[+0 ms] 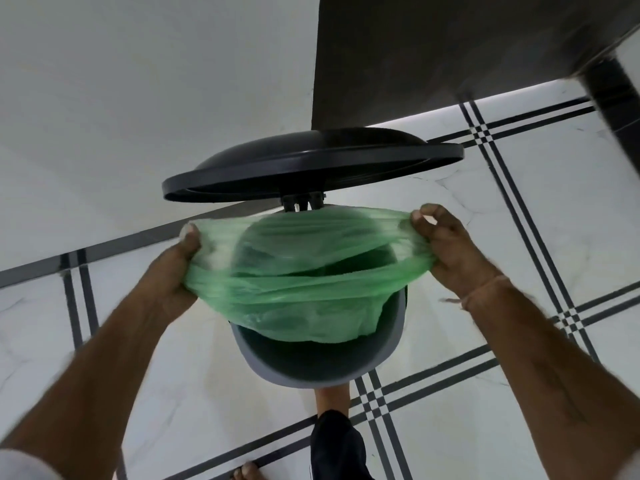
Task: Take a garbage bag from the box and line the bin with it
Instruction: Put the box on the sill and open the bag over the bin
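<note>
Both hands, left [173, 268] and right [450, 251], grip green garbage bag [298, 289] stretched over open bin [318, 372]; lid [311, 164] raised.

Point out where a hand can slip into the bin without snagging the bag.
The near part of the bin's mouth is bare: a dark crescent between its grey rim and the hanging green bag. Farther back it is crowded: the bag, stretched between the left hand and the right hand, covers the opening up to the raised lid's hinge.
</note>
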A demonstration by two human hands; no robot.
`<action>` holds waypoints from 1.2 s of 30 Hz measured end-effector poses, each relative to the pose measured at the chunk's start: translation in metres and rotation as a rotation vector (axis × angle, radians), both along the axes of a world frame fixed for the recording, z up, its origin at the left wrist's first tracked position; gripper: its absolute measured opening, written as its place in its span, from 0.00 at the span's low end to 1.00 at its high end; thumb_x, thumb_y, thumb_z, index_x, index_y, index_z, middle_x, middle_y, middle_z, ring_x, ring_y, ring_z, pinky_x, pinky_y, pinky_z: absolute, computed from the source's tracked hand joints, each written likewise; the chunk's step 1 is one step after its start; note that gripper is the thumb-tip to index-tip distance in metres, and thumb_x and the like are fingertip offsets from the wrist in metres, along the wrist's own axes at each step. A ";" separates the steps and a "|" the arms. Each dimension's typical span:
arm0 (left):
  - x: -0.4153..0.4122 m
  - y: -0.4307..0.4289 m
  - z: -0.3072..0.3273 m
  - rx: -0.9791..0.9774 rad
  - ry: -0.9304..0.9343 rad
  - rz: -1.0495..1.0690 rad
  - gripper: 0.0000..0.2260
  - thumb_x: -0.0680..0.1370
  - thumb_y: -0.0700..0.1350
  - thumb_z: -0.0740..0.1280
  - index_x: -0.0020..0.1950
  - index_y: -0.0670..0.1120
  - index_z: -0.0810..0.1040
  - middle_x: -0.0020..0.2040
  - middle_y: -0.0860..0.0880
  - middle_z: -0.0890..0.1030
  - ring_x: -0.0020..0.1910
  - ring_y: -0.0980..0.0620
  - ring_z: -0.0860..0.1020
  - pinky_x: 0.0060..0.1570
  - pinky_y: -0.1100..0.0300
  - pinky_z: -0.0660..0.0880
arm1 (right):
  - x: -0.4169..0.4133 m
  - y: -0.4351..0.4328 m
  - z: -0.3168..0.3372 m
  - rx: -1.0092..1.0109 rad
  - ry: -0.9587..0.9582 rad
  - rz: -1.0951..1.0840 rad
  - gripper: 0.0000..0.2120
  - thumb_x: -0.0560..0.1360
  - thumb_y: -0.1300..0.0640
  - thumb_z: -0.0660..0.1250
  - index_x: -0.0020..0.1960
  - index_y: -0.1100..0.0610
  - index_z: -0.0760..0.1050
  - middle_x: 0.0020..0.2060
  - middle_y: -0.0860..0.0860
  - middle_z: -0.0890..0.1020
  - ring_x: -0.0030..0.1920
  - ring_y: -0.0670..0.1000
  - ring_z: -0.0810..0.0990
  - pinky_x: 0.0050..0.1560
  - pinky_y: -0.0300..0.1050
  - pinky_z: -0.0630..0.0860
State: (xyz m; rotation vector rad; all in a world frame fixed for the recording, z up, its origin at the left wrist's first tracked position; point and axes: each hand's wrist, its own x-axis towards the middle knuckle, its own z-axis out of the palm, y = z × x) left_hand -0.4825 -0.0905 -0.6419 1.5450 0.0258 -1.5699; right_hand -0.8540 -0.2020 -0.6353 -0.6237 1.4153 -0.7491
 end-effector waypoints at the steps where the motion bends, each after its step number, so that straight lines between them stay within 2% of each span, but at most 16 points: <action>1: 0.002 -0.005 0.002 -0.017 0.063 0.052 0.20 0.84 0.51 0.63 0.40 0.47 0.89 0.44 0.48 0.89 0.40 0.51 0.88 0.37 0.54 0.84 | 0.004 -0.005 0.001 0.020 -0.076 0.038 0.10 0.83 0.66 0.62 0.47 0.53 0.74 0.34 0.49 0.86 0.32 0.47 0.85 0.34 0.41 0.83; 3: 0.003 -0.009 0.001 -0.087 0.167 0.128 0.08 0.78 0.46 0.70 0.42 0.50 0.87 0.44 0.50 0.87 0.40 0.52 0.87 0.40 0.54 0.85 | 0.009 -0.010 0.002 0.048 -0.153 0.143 0.16 0.82 0.73 0.56 0.48 0.57 0.77 0.38 0.52 0.87 0.35 0.49 0.86 0.35 0.41 0.83; 7: 0.007 -0.004 -0.011 -0.152 0.284 0.213 0.17 0.84 0.38 0.60 0.43 0.53 0.84 0.43 0.52 0.86 0.37 0.54 0.85 0.39 0.57 0.84 | 0.015 -0.009 -0.004 0.011 -0.125 0.241 0.20 0.81 0.73 0.56 0.59 0.60 0.83 0.53 0.56 0.88 0.51 0.54 0.87 0.53 0.47 0.85; 9: 0.005 -0.002 -0.007 -0.175 0.279 0.153 0.13 0.77 0.35 0.65 0.50 0.51 0.84 0.43 0.50 0.86 0.36 0.52 0.85 0.38 0.57 0.84 | 0.013 -0.010 -0.009 0.000 -0.116 0.269 0.21 0.80 0.74 0.56 0.65 0.60 0.81 0.58 0.58 0.86 0.54 0.56 0.86 0.55 0.47 0.85; 11: 0.002 -0.002 -0.003 -0.219 0.230 0.077 0.18 0.66 0.37 0.73 0.55 0.48 0.86 0.50 0.48 0.87 0.43 0.50 0.87 0.43 0.55 0.85 | 0.011 -0.012 -0.015 -0.016 -0.135 0.285 0.18 0.82 0.69 0.60 0.68 0.61 0.79 0.64 0.60 0.83 0.58 0.57 0.84 0.59 0.48 0.83; 13: 0.000 -0.003 -0.004 -0.225 0.195 0.024 0.18 0.75 0.40 0.68 0.64 0.46 0.84 0.62 0.46 0.86 0.57 0.47 0.85 0.57 0.50 0.83 | 0.012 -0.013 -0.018 -0.009 -0.156 0.284 0.19 0.81 0.58 0.65 0.70 0.61 0.77 0.67 0.60 0.82 0.61 0.58 0.83 0.61 0.50 0.82; 14: -0.001 -0.002 -0.005 -0.217 0.175 -0.011 0.18 0.81 0.41 0.62 0.69 0.45 0.81 0.66 0.45 0.84 0.61 0.46 0.83 0.61 0.48 0.81 | 0.012 -0.013 -0.020 0.003 -0.148 0.286 0.21 0.81 0.53 0.65 0.70 0.61 0.77 0.67 0.60 0.82 0.61 0.59 0.83 0.62 0.51 0.82; 16: -0.006 0.001 -0.007 -0.187 0.137 -0.090 0.18 0.85 0.45 0.57 0.73 0.45 0.77 0.68 0.43 0.81 0.63 0.44 0.82 0.62 0.46 0.80 | 0.014 -0.009 -0.023 0.037 -0.095 0.310 0.22 0.83 0.48 0.61 0.71 0.61 0.77 0.65 0.61 0.82 0.61 0.61 0.82 0.62 0.54 0.81; 19: -0.017 0.015 -0.008 -0.156 0.088 -0.194 0.18 0.85 0.49 0.58 0.68 0.46 0.81 0.65 0.40 0.83 0.59 0.42 0.84 0.57 0.47 0.83 | 0.012 0.005 -0.023 0.082 -0.058 0.301 0.24 0.85 0.45 0.58 0.68 0.62 0.79 0.62 0.63 0.84 0.59 0.61 0.83 0.64 0.55 0.79; 23: -0.023 0.031 -0.008 -0.149 0.046 -0.198 0.20 0.81 0.50 0.62 0.69 0.43 0.80 0.64 0.38 0.83 0.59 0.39 0.84 0.55 0.47 0.83 | 0.002 0.026 -0.016 0.042 -0.030 0.236 0.19 0.83 0.51 0.64 0.63 0.64 0.82 0.57 0.61 0.86 0.58 0.60 0.86 0.61 0.53 0.82; 25: -0.021 0.033 -0.008 -0.091 0.026 -0.165 0.18 0.82 0.50 0.64 0.66 0.41 0.82 0.64 0.37 0.83 0.57 0.40 0.85 0.54 0.48 0.84 | -0.006 0.041 -0.015 0.052 0.015 0.265 0.13 0.82 0.55 0.66 0.53 0.60 0.87 0.52 0.58 0.88 0.54 0.56 0.87 0.58 0.53 0.82; 28: -0.019 0.030 -0.009 -0.002 -0.080 -0.191 0.15 0.83 0.50 0.64 0.59 0.41 0.84 0.60 0.37 0.85 0.52 0.43 0.86 0.49 0.52 0.85 | -0.014 0.060 -0.011 0.087 -0.002 0.260 0.19 0.84 0.57 0.62 0.44 0.54 0.89 0.46 0.53 0.90 0.48 0.50 0.89 0.48 0.43 0.83; 30: -0.019 0.032 -0.010 0.002 -0.146 -0.198 0.14 0.84 0.50 0.65 0.57 0.42 0.86 0.58 0.38 0.86 0.48 0.46 0.86 0.46 0.54 0.84 | -0.019 0.071 -0.010 0.084 -0.043 0.180 0.17 0.84 0.61 0.62 0.46 0.55 0.89 0.46 0.54 0.89 0.48 0.51 0.89 0.48 0.45 0.83; 32: -0.018 0.041 -0.012 -0.027 -0.149 -0.169 0.15 0.82 0.50 0.67 0.61 0.42 0.84 0.60 0.39 0.85 0.51 0.45 0.86 0.47 0.53 0.84 | -0.024 0.085 -0.012 0.067 -0.078 0.103 0.13 0.83 0.64 0.63 0.52 0.58 0.87 0.48 0.56 0.89 0.49 0.53 0.88 0.50 0.49 0.83; 34: -0.018 0.056 -0.013 -0.051 -0.088 -0.099 0.17 0.82 0.48 0.67 0.67 0.41 0.81 0.64 0.40 0.84 0.57 0.43 0.84 0.51 0.51 0.84 | -0.024 0.100 -0.012 0.063 -0.129 0.033 0.12 0.83 0.67 0.62 0.58 0.61 0.83 0.48 0.56 0.89 0.49 0.53 0.88 0.48 0.47 0.84; 36: -0.022 0.071 -0.013 -0.025 -0.032 0.002 0.18 0.81 0.44 0.67 0.71 0.43 0.78 0.65 0.43 0.83 0.56 0.46 0.84 0.51 0.53 0.84 | -0.021 0.113 -0.008 0.106 -0.133 -0.084 0.11 0.82 0.68 0.63 0.61 0.62 0.79 0.44 0.55 0.88 0.43 0.51 0.87 0.41 0.42 0.83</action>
